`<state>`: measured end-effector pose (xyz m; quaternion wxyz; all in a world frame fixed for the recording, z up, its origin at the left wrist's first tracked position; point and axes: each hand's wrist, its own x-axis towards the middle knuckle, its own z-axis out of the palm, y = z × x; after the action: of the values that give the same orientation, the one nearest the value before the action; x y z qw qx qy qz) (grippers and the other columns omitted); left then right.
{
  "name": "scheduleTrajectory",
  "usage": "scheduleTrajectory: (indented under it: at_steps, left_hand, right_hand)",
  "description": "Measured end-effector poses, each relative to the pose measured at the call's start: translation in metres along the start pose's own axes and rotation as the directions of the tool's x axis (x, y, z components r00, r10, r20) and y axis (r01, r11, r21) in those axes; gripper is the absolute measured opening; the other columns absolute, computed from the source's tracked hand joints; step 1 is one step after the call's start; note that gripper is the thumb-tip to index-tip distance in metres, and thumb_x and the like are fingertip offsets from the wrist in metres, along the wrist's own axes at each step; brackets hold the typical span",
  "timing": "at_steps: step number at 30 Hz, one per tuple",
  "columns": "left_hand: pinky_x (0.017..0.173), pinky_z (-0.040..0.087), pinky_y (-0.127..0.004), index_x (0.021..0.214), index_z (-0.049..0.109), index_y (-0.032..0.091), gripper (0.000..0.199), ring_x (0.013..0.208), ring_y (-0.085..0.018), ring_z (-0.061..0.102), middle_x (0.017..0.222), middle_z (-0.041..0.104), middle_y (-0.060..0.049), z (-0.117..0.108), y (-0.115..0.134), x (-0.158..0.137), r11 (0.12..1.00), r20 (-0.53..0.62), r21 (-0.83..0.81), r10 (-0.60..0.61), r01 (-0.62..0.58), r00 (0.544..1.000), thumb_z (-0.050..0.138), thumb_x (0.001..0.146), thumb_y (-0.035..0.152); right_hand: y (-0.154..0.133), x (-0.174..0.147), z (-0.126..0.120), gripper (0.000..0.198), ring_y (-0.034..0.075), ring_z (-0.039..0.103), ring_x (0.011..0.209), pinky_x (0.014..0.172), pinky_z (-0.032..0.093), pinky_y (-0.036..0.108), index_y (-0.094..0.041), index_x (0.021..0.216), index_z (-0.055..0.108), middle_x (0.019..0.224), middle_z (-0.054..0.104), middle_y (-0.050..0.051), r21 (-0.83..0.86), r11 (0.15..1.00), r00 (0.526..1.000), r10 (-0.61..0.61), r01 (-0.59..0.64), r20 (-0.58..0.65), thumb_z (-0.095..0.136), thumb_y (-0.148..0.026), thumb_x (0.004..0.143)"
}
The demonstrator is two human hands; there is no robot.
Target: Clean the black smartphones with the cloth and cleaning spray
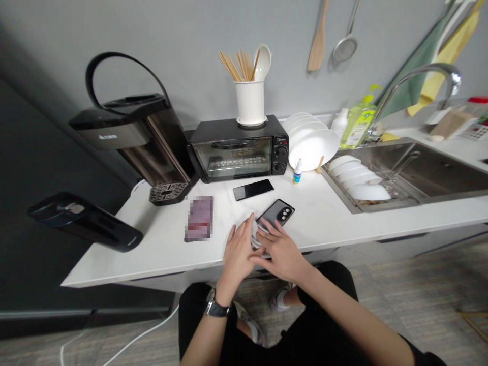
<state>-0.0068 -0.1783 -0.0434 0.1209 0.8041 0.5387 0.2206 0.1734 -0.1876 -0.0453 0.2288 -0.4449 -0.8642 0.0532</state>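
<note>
My left hand (239,250), with a watch on its wrist, rests at the front of the counter with its fingers stretched forward. Beside it my right hand (284,251) lies with spread fingers, the fingertips at the lower end of a phone case (275,211) or phone with a three-ring camera area. Something thin and whitish (254,235) shows between the hands; its kind is mostly hidden. Behind them lies a black phone (253,189). A small white-capped dropper bottle (297,173) stands to the right. On the left is a blurred purple packet-like item (199,218).
A toaster oven (236,152) carries a utensil holder (250,100). White plates (313,147) stand near the sink (438,173), which holds several bowls (358,178). On the left are a drinks machine (152,147) and a dark thermos (86,222) at the counter (125,267) edge.
</note>
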Motion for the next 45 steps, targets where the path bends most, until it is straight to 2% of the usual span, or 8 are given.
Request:
scheduleTrajectory:
  at_steps: [8, 15, 19, 24, 31, 35, 40, 45]
  left_hand:
    - [0.129, 0.027, -0.054, 0.165, 0.018, 0.026, 0.089, 0.145, -0.028, 0.051, 0.156, 0.054, -0.013, 0.000, 0.005, 0.001, 0.999, -0.018, -0.001, -0.042, 0.042, 0.999, 0.069, 0.094, 0.045]
    - [0.129, 0.028, -0.053, 0.166, 0.016, 0.025, 0.087, 0.147, -0.028, 0.050, 0.161, 0.049, -0.015, 0.000, 0.000, 0.001, 1.000, 0.013, -0.008, -0.011, 0.011, 1.000, 0.065, 0.094, 0.031]
    - [0.128, 0.028, -0.054, 0.165, 0.018, 0.026, 0.088, 0.146, -0.029, 0.051, 0.159, 0.050, -0.014, 0.000, 0.003, 0.001, 1.000, -0.018, -0.011, -0.025, 0.025, 1.000, 0.068, 0.094, 0.040]
    - [0.127, 0.029, -0.055, 0.164, 0.019, 0.026, 0.088, 0.143, -0.028, 0.054, 0.155, 0.055, -0.013, 0.000, 0.006, 0.001, 0.999, -0.034, -0.011, -0.035, 0.035, 0.999, 0.069, 0.094, 0.043]
    - [0.128, 0.029, -0.053, 0.165, 0.018, 0.022, 0.089, 0.146, -0.029, 0.051, 0.161, 0.049, -0.015, 0.003, -0.001, -0.001, 1.000, -0.020, -0.004, -0.012, 0.012, 1.000, 0.067, 0.091, 0.028]
    - [0.128, 0.030, -0.052, 0.165, 0.021, 0.024, 0.087, 0.144, -0.027, 0.053, 0.159, 0.052, -0.013, 0.000, 0.003, -0.002, 1.000, -0.032, -0.020, -0.023, 0.022, 0.999, 0.069, 0.093, 0.037]
    - [0.127, 0.030, -0.054, 0.164, 0.023, 0.025, 0.090, 0.142, -0.028, 0.055, 0.152, 0.058, -0.012, -0.003, 0.007, -0.001, 0.999, -0.049, -0.034, -0.041, 0.039, 0.998, 0.073, 0.091, 0.045]
    - [0.127, 0.030, -0.053, 0.164, 0.022, 0.024, 0.089, 0.144, -0.028, 0.052, 0.156, 0.054, -0.014, 0.000, 0.003, -0.002, 0.999, -0.047, -0.027, -0.018, 0.017, 0.999, 0.072, 0.092, 0.040]
  right_hand:
    - [0.053, 0.014, -0.007, 0.057, 0.046, 0.035, 0.154, 0.122, 0.026, 0.072, -0.015, 0.145, 0.062, 0.149, 0.062, 0.014, -0.153, 0.934, 0.934, 0.287, -0.322, -0.214, 0.050, -0.054, 0.105]
    - [-0.005, -0.006, -0.002, 0.060, 0.034, 0.035, 0.156, 0.127, 0.030, 0.059, -0.016, 0.144, 0.062, 0.147, 0.064, 0.012, 0.016, 1.000, 1.000, -0.007, 0.007, -0.003, 0.053, -0.059, 0.103]
    - [0.024, -0.003, -0.007, 0.049, 0.035, 0.034, 0.156, 0.125, 0.029, 0.065, -0.024, 0.143, 0.064, 0.147, 0.065, 0.007, -0.033, 0.994, 0.994, 0.106, -0.107, -0.040, 0.049, -0.053, 0.106]
    - [0.052, 0.015, -0.007, 0.056, 0.046, 0.033, 0.154, 0.123, 0.026, 0.071, -0.012, 0.143, 0.064, 0.149, 0.062, 0.014, -0.182, 0.918, 0.928, 0.316, -0.351, -0.198, 0.052, -0.051, 0.105]
    - [-0.019, -0.006, 0.008, 0.061, 0.035, 0.040, 0.153, 0.126, 0.032, 0.058, -0.014, 0.141, 0.063, 0.146, 0.065, 0.014, 0.051, 0.997, 0.998, 0.058, -0.057, -0.034, 0.057, -0.059, 0.101]
    - [0.010, -0.008, 0.002, 0.048, 0.038, 0.038, 0.154, 0.125, 0.029, 0.066, -0.022, 0.140, 0.066, 0.145, 0.066, 0.008, -0.004, 0.991, 0.988, 0.136, -0.137, -0.071, 0.052, -0.052, 0.106]
    - [0.048, 0.006, -0.003, 0.059, 0.049, 0.032, 0.154, 0.121, 0.027, 0.073, -0.012, 0.148, 0.059, 0.154, 0.058, 0.013, -0.199, 0.918, 0.927, 0.295, -0.342, -0.233, 0.051, -0.052, 0.105]
    - [0.018, 0.000, 0.004, 0.073, 0.046, 0.031, 0.156, 0.124, 0.028, 0.069, -0.005, 0.147, 0.058, 0.154, 0.056, 0.018, -0.151, 0.971, 0.976, 0.165, -0.186, -0.140, 0.056, -0.062, 0.100]
